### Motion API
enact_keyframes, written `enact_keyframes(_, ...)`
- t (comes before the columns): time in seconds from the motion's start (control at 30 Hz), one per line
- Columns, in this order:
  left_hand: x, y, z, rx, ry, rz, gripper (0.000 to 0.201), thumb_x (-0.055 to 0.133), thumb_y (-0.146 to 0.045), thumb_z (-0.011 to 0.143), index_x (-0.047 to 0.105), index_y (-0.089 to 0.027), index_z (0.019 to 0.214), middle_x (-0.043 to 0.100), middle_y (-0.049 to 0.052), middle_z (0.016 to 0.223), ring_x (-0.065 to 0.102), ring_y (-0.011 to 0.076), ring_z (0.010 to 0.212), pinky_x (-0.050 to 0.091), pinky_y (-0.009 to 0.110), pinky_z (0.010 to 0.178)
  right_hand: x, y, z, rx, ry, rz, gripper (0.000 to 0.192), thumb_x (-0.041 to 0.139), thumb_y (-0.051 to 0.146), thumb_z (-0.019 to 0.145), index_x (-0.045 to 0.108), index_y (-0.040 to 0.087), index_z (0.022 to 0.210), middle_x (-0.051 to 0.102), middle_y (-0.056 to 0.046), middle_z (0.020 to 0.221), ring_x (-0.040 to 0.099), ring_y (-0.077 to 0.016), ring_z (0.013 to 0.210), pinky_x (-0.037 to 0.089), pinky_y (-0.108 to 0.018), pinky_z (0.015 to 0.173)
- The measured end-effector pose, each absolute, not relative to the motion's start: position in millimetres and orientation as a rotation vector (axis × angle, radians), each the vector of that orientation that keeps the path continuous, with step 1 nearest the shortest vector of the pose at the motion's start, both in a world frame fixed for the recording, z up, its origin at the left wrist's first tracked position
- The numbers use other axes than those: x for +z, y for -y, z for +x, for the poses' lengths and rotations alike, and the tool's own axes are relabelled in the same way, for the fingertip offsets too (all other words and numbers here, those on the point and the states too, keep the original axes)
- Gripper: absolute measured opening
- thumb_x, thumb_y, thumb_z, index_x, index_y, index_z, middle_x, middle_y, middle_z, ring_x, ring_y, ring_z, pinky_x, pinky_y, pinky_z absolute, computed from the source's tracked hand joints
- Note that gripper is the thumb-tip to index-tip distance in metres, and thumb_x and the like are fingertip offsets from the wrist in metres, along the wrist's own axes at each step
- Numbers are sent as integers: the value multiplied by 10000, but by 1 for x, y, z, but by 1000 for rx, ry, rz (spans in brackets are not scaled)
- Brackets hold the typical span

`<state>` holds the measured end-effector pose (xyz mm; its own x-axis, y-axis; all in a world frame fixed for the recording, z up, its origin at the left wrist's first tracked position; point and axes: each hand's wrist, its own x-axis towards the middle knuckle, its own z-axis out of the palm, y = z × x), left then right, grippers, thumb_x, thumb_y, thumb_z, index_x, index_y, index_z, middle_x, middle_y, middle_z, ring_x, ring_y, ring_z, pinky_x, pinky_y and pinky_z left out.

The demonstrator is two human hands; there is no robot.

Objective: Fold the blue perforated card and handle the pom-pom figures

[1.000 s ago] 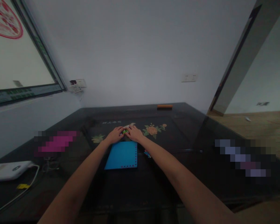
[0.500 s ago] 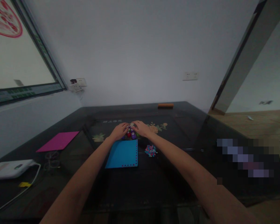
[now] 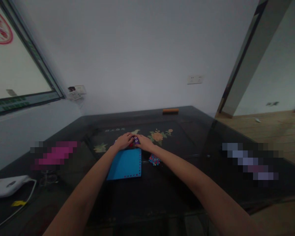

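Both hands out over the dark table (image 3: 177, 183). Left hand (image 3: 123, 141) and right hand (image 3: 144, 143) cup a small cluster of coloured spools (image 3: 134, 141) between them, just past the far edge of the blue sheet (image 3: 125, 164); can't tell if fingers are clamped on any. Bead pile (image 3: 154, 160) beside the sheet's right edge. Bare tabletop near and right.

One head-worn camera looks forward and down across the dark table (image 3: 177, 183) toward the far wall (image 3: 142, 55).
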<state>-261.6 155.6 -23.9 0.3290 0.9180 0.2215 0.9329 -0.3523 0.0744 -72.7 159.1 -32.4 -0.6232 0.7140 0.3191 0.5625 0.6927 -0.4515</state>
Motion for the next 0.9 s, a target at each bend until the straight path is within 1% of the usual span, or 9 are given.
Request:
enact_keyframes(0.13, -25, -154, -265, -318, 1707, -2532, 401, 317, -410, 921, 521, -231, 1217, 536, 80, 1221, 518, 205, 1119, 400, 319, 940, -35, -163, -67, 453, 2431, -941, 562, 627, 261, 763, 415, 196, 1279, 521, -136, 1247, 518, -242, 1129, 394, -390, 922)
enact_keyframes(0.4, -24, -155, -265, -342, 1738, -2503, 472, 269, -443, 923, 453, -220, 1297, 540, 83, 1271, 509, 210, 1153, 397, 317, 952, -33, -179, -75, 486, 2398, -807, 701, 722, 333, 671, 422, 113, 1266, 489, -175, 1267, 448, -253, 1194, 361, -380, 979)
enact_keyframes(0.57, -23, -152, -276, -371, 1793, -2447, 471, 242, -414, 933, 500, -200, 1263, 559, 79, 1275, 498, 216, 1171, 354, 340, 994, -32, -178, -88, 475, 2445, -860, 701, 695, 371, 710, 402, 110, 1291, 481, -189, 1273, 456, -276, 1182, 357, -413, 974)
enact_keyframes(0.73, -31, -148, -289, -369, 1860, -2419, 475, 252, -420, 929, 474, -211, 1293, 574, 74, 1266, 525, 213, 1144, 391, 339, 953, -32, -172, -84, 427, 2484, -909, 603, 650, 386, 758, 441, 141, 1268, 482, -175, 1264, 474, -279, 1156, 370, -427, 953)
enact_keyframes(0.9, -32, -148, -296, -355, 1854, -2441, 487, 280, -434, 917, 473, -209, 1304, 575, 81, 1264, 536, 223, 1128, 403, 352, 945, -31, -170, -77, 409, 2505, -881, 631, 636, 412, 768, 431, 126, 1291, 476, -183, 1280, 471, -282, 1163, 368, -429, 962)
